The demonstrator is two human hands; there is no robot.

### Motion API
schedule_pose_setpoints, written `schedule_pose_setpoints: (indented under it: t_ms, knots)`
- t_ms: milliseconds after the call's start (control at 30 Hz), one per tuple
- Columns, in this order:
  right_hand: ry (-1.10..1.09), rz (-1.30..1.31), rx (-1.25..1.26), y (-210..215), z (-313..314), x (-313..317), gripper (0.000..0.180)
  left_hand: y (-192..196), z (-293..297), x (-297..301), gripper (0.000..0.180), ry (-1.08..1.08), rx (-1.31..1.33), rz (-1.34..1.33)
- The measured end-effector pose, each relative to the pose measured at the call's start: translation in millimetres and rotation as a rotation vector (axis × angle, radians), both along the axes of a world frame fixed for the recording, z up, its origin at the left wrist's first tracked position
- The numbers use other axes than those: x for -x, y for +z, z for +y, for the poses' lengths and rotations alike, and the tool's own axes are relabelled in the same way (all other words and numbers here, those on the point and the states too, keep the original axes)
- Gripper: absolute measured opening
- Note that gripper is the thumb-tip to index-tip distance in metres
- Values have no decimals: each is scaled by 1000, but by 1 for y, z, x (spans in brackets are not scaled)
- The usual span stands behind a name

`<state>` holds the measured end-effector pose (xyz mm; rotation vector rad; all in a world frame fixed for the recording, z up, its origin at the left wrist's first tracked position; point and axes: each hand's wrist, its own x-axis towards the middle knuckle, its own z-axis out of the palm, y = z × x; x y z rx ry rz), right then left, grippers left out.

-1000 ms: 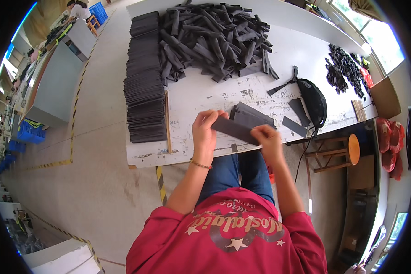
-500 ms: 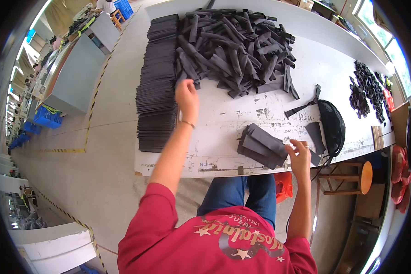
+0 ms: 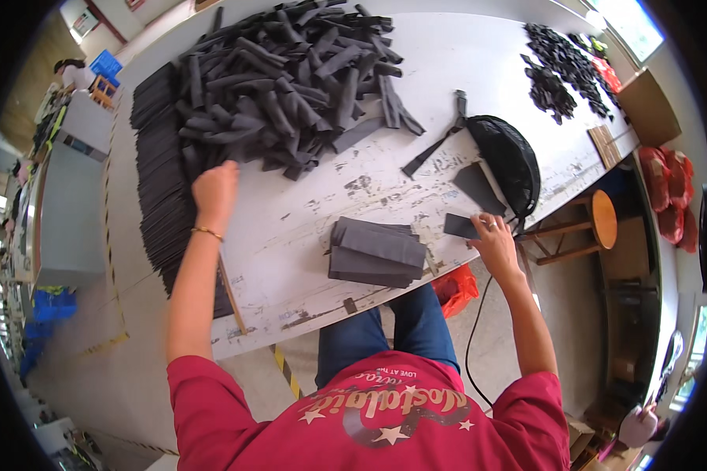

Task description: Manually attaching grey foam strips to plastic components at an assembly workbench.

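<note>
Strip heap (image 3: 291, 86) behind folded stack (image 3: 377, 253); flat sheets (image 3: 169, 180) left; pouch (image 3: 504, 161) right.

Probably workshop: worktable (image 3: 416, 94), fabric-strip heap (image 3: 291, 78).

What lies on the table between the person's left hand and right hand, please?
In the head view, a stack of dark grey sheets lies on the worn white table, between the left hand and right hand.

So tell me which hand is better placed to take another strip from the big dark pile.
Left. The left hand is at the edge of the pile of dark strips, while the right hand rests on a small dark piece.
</note>
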<state>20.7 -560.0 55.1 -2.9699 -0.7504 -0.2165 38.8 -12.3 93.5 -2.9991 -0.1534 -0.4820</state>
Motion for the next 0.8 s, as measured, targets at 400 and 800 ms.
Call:
schedule_pose_setpoints:
  t_ms: [400, 800]
  knots:
    - [71, -180, 47, -25, -13, 5, 18, -83, -82, 55, 19, 250, 1069, -30]
    - [234, 132, -761, 76, 145, 78, 25, -108, -75, 102, 33, 341, 2523, -353]
